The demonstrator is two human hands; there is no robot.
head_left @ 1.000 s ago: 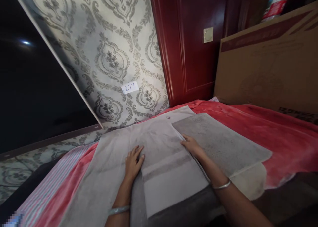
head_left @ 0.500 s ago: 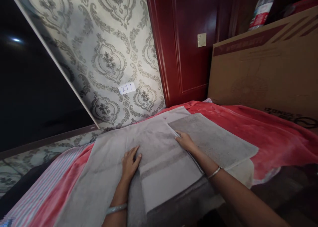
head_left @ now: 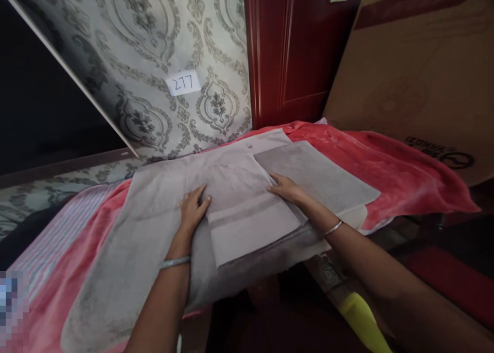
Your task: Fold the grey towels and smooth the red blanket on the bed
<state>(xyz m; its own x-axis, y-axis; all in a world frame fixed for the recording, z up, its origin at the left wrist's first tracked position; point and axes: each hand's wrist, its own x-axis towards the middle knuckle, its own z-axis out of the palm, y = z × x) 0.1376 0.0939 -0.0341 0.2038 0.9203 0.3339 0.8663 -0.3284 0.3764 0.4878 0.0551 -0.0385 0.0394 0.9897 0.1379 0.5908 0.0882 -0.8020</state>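
Observation:
A large grey towel [head_left: 139, 224] lies spread over a red blanket [head_left: 386, 168], with a folded flap [head_left: 247, 214] lying on top of it in the middle. My left hand [head_left: 192, 211] rests flat on the towel at the flap's left edge, fingers stretched out. At the flap's right edge my right hand [head_left: 285, 187] lies flat with its fingers extended, beside a darker grey folded part [head_left: 316, 175]. Each wrist wears a silver bangle. Neither hand grips anything.
Patterned wallpaper with a paper label reading 277 [head_left: 184, 82] rises behind. A dark red wooden door [head_left: 297, 49] and a big cardboard box [head_left: 417, 75] stand at the right. A striped cloth [head_left: 50, 240] lies at the left. Something yellow [head_left: 363, 322] shows below.
The view has tipped downward and pulled back, so the towel and hands sit higher in the picture. Both hands have stayed flat at the flap's edges.

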